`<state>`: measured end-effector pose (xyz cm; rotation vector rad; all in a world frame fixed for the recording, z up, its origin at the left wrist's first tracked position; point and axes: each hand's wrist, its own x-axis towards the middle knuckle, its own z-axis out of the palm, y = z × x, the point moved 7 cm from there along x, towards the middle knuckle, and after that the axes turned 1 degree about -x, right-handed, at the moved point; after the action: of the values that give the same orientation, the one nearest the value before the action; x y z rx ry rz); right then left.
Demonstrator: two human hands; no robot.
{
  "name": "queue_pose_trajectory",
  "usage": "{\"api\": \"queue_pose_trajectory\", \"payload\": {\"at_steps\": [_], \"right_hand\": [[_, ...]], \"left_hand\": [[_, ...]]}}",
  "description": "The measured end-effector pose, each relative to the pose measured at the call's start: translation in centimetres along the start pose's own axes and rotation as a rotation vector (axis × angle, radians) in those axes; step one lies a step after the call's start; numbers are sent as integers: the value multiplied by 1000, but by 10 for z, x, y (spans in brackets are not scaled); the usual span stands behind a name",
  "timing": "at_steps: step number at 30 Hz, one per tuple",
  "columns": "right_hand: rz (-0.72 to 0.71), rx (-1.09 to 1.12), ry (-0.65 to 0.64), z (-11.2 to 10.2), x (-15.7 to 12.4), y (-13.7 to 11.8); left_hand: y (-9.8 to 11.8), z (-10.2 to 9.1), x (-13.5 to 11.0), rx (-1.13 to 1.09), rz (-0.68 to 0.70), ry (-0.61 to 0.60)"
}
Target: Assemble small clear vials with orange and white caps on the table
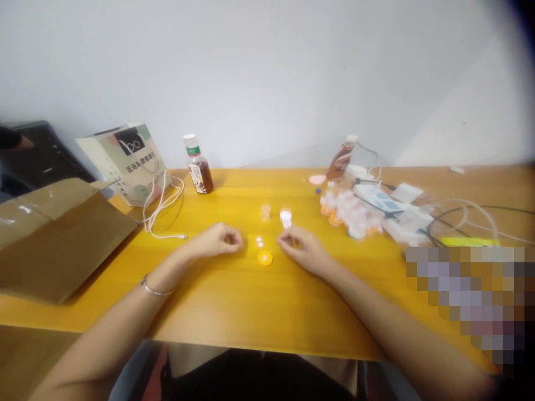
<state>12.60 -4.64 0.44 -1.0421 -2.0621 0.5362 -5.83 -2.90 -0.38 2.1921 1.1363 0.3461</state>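
My left hand (pixel 218 240) rests on the yellow table (pixel 234 301), fingers curled and pinched together on something too small to make out. My right hand (pixel 301 249) lies a little to the right, fingers also pinched on something tiny. Between the two hands lies a small orange cap (pixel 264 257), with a small clear piece (pixel 259 241) just above it. Slightly farther back stand a little clear cup (pixel 266 211) and a small white-topped vial (pixel 286 218).
A brown cardboard sheet (pixel 54 239) and a paper bag (pixel 125 161) sit at the left, with a white cable (pixel 161 214). A tea bottle (pixel 199 165) stands at the back. Several small bottles (pixel 351 214), a tilted bottle (pixel 341 159), boxes and cords crowd the right.
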Motion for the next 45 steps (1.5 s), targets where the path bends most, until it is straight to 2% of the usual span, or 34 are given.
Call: {"api": "queue_pose_trajectory", "payload": {"at_steps": [4, 9, 16, 20, 24, 27, 34, 40, 42, 45], "right_hand": [[67, 101, -83, 15, -4, -8], [206, 254, -124, 26, -7, -9], [332, 231, -150, 29, -9, -5], [327, 235, -192, 30, -9, -5], [290, 272, -200, 28, -8, -7], [277, 275, -201, 28, -8, -6], [302, 319, -249, 32, -9, -2], [305, 212, -232, 28, -9, 3], [274, 139, -194, 26, -10, 6], [151, 36, -178, 28, -10, 5]], "left_hand": [[27, 21, 11, -234, 70, 168], [34, 36, 10, -276, 79, 224], [38, 32, 4, -155, 100, 317], [46, 27, -2, -51, 233, 398], [55, 27, -7, 159, 392, 452], [57, 30, -8, 303, 449, 480], [57, 33, -10, 425, 497, 489], [53, 29, -9, 324, 464, 460], [50, 29, -8, 284, 441, 422], [46, 33, -4, 229, 418, 350]]}}
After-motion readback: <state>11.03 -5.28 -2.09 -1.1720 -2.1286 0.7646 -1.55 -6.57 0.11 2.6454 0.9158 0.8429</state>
